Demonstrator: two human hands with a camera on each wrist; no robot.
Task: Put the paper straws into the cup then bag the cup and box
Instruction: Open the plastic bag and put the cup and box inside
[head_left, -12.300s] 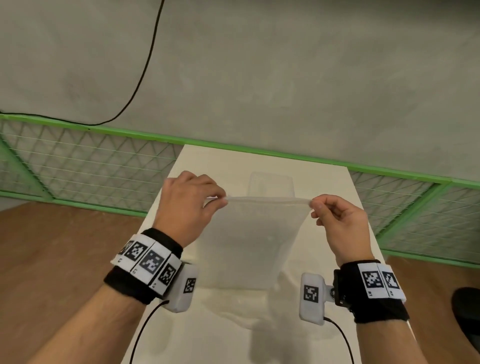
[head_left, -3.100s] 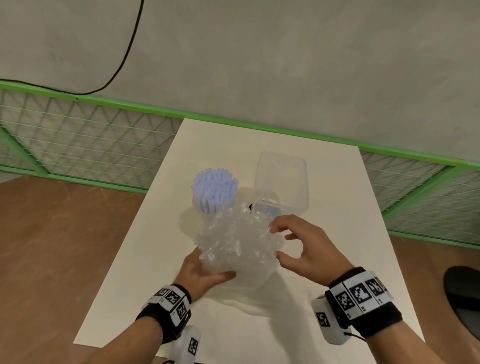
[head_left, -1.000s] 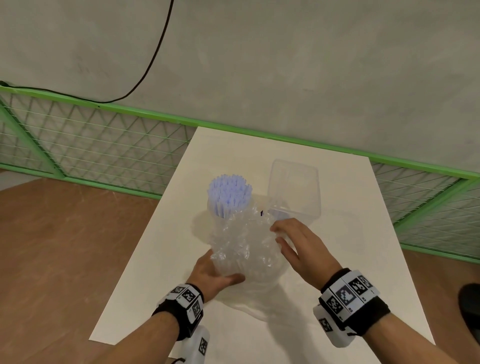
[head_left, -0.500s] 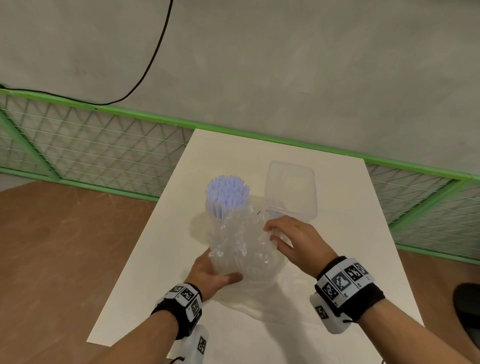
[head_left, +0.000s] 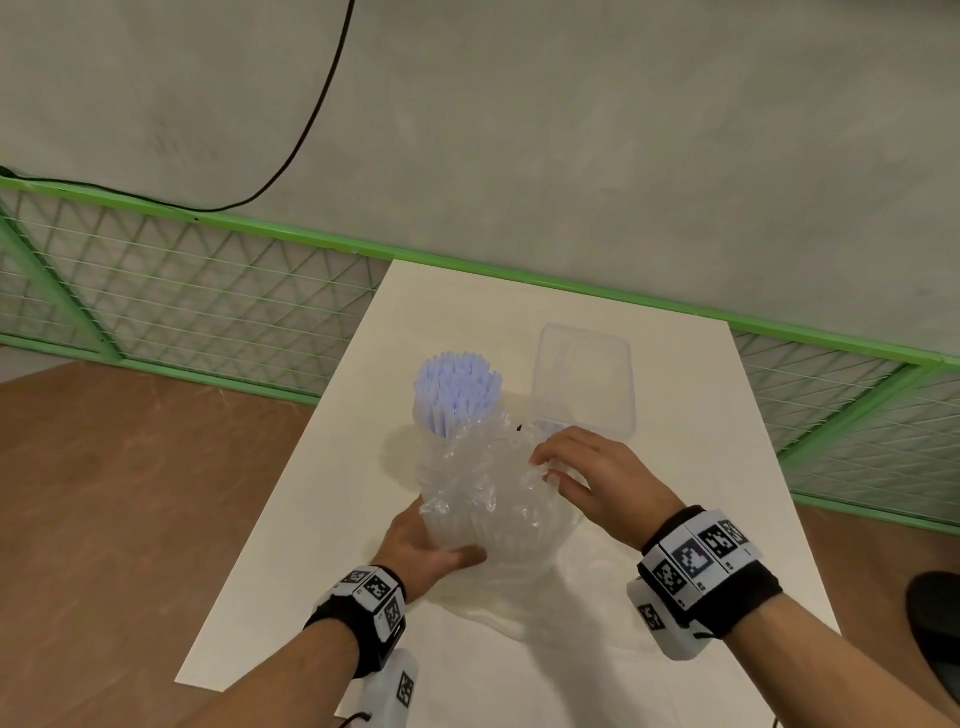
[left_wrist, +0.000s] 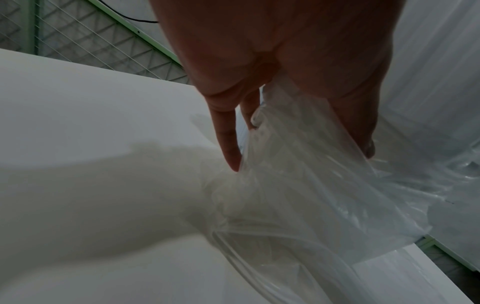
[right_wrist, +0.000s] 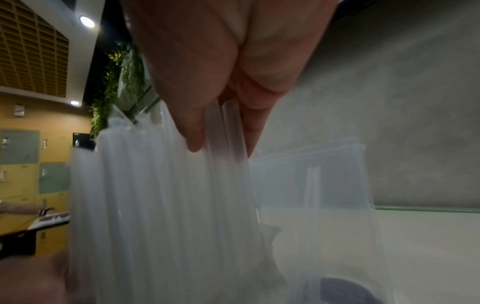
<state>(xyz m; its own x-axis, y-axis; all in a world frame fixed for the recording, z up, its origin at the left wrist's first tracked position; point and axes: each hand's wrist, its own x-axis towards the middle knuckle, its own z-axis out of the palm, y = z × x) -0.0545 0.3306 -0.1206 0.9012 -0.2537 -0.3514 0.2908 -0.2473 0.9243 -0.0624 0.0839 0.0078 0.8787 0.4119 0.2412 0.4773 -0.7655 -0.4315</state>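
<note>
Beside the clear box (head_left: 584, 382), on its left, the cup (head_left: 441, 457) packed with paper straws (head_left: 457, 387) stood upright on the white table (head_left: 311, 519), with the crumpled clear bag (head_left: 488, 499) bunched against its near side. The bag's lower part was gripped by the left hand (head_left: 421, 551), thumb curled under the film and fingers extended behind it in the left wrist view. The bag's upper edge, just near of the box, was pinched between thumb and fingertips of the right hand (head_left: 587, 478). Neither cup nor box was judged bagged yet; the mouth looked collapsed. Main risk: if the film were dragged over the straw tips without being opened wide, the tall top-heavy cup could be tipped away from the box and the straws spilled. Thin film could also be snagged or torn on the straw ends. Box contents could not be made out clearly.
</note>
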